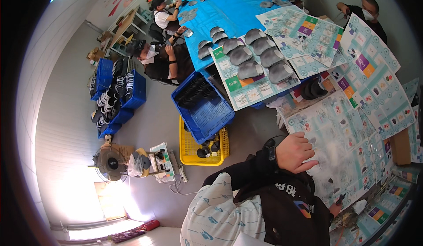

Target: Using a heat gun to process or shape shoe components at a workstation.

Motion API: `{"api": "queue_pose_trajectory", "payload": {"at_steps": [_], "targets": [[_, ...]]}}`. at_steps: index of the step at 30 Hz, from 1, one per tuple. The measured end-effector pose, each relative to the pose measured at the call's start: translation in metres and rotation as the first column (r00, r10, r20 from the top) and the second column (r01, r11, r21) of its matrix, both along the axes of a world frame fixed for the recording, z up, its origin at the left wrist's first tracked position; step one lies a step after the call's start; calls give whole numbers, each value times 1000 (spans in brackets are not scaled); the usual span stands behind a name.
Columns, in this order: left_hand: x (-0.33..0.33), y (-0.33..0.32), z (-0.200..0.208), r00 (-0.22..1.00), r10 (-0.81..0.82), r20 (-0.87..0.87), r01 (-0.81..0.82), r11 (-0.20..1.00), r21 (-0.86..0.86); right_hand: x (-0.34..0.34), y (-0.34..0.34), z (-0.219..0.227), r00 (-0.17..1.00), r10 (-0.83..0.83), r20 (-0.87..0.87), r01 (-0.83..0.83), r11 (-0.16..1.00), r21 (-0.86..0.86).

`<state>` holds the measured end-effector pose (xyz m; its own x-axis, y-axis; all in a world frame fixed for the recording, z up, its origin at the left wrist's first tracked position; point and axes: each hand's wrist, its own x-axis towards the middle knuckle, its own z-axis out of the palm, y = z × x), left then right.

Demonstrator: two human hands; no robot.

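My left hand, with a dark band on its wrist, is over the worktable covered with printed sheets. Its fingers are curled in and the thumb sticks out; nothing shows in them, though the palm side is hidden. Lower right, close to my body, my right hand is closed around a small dark object, whose kind I cannot make out. Small dark scraps lie on the sheets near it. Beyond my left hand, rows of dark grey curved, shell-shaped pieces lie on a printed board.
A blue crate with black curved pieces sits above a yellow basket. A long blue-covered table stretches away, with people seated around it. Stacked blue bins and a fan stand left. A brown box is at right.
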<state>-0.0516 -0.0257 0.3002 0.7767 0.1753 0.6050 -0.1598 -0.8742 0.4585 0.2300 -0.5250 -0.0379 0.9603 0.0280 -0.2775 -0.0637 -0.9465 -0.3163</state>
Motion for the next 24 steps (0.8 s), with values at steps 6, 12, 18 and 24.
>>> {"api": "queue_pose_trajectory", "payload": {"at_steps": [6, 12, 18, 24], "targets": [[3, -1, -5, 1000, 5, -19, -5, 1000, -11, 1, -2, 1, 1000, 7, -3, -7, 999, -36], [10, -3, -9, 999, -8, -51, 8, 1000, -11, 2, -17, -11, 999, -19, 26, 20, 999, -37], [15, -8, -8, 996, -11, -90, 11, 1000, -2, -7, -8, -3, 999, -37, -32, 36, 999, -33], [28, -17, -13, 994, -7, -113, 9, 1000, 15, -11, -15, -6, 997, -48, 58, 51, 997, -55]]}}
